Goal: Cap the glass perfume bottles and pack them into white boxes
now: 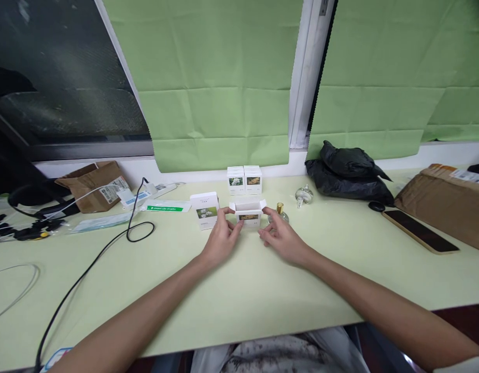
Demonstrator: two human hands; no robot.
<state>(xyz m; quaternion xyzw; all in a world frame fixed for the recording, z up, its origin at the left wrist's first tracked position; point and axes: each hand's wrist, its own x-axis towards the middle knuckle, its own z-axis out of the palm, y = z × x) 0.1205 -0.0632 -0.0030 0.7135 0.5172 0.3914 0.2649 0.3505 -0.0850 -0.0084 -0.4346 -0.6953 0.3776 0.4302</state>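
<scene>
Gripping an open white box [248, 213], both hands rest on a pale-green desk [231, 290] below green blinds [208, 83].

Both bare forearms stretch forward and converge. The left hand [220, 239] lies palm down, its fingers curled inward; the right hand [283, 239] mirrors it, its fingertips likewise pointing inward.
</scene>
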